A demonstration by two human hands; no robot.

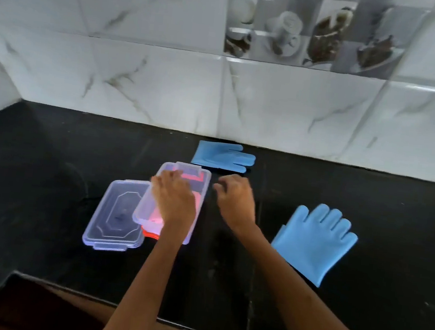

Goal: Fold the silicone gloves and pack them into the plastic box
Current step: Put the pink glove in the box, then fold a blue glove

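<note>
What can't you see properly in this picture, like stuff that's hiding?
- Head view: inside of the plastic box, covered by the left hand. Something pink-red shows through; what it is cannot be told.
- Right hand: fingers curl under, so whether it holds anything is hidden.
- Far blue glove: its underside and texture are too small and blurred.
- Both arms are cut off by the bottom edge.

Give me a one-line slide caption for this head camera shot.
Left hand on open plastic box, right hand beside it, two blue gloves unfolded.
</note>
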